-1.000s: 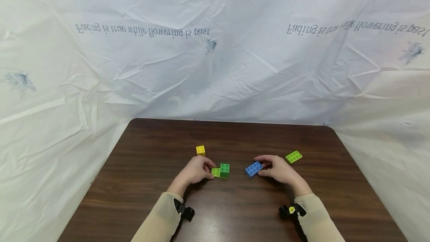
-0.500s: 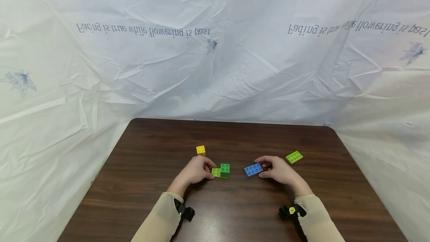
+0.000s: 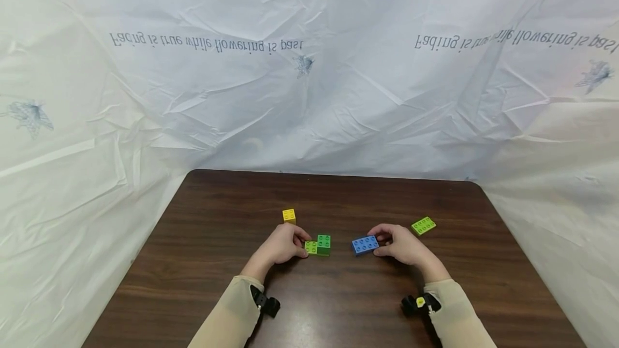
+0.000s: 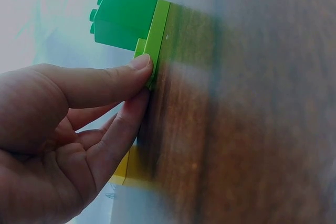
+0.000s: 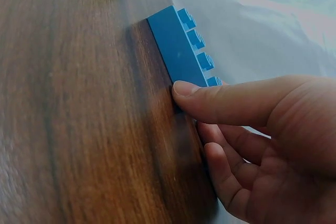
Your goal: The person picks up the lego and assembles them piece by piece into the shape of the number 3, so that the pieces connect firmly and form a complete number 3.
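My left hand (image 3: 282, 243) pinches the left end of a flat lime building brick (image 3: 311, 247) between thumb and fingers. On that flat piece's right end stands a dark green brick (image 3: 324, 244), its studs showing in the left wrist view. To the right, across a short gap, lies a blue brick (image 3: 365, 245) with two rows of studs. Thumb and fingers of my right hand (image 3: 401, 243) hold its right end. In the right wrist view, the thumb presses the side of the blue brick (image 5: 178, 51), low against the tabletop; its far side is hidden.
A yellow brick (image 3: 288, 215) stands just beyond my left hand. Past my right hand lies another flat lime brick (image 3: 423, 225). The dark wooden table (image 3: 319, 294) ends at a far edge, with a pale printed sheet (image 3: 309, 111) hanging behind it.
The blue brick has turned clockwise under my right hand, from a slant to nearly level across the head view. My left hand and the green bricks have stayed in place.
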Available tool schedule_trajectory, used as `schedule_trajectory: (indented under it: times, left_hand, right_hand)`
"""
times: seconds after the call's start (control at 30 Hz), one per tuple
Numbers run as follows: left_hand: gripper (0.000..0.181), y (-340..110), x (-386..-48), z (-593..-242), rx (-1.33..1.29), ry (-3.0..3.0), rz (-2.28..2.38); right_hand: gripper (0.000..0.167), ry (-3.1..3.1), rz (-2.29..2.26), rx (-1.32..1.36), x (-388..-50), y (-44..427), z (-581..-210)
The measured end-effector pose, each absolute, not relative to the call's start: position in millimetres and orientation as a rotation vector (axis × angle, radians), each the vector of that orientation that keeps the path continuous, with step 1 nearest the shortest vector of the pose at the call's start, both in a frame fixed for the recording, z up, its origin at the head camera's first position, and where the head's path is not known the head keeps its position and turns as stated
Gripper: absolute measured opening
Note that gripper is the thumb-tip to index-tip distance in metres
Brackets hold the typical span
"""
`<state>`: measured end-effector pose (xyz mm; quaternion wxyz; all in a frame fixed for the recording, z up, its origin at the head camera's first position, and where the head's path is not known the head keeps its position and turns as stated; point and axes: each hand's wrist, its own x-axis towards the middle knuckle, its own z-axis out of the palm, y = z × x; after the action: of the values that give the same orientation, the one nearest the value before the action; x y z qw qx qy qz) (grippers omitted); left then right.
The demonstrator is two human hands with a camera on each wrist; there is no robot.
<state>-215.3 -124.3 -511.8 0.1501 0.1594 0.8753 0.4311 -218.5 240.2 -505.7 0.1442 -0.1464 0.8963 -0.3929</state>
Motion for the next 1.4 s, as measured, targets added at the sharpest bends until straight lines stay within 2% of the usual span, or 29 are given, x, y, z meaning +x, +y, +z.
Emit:
schedule_trajectory:
  times: [0.5, 1.4]
  left_hand:
    - [0.027, -122.9, -214.8, -513.0, 0.478, 2.523, 1.233]
    - [0.027, -121.9, -213.2, -511.9, 0.455, 2.530, 1.228]
  right_hand:
    - [0.031, 2.598, -1.132, -0.432, -218.1, 244.0, -507.1]
    - [0.036, 2.601, -1.199, -0.378, -216.8, 234.1, -501.9]
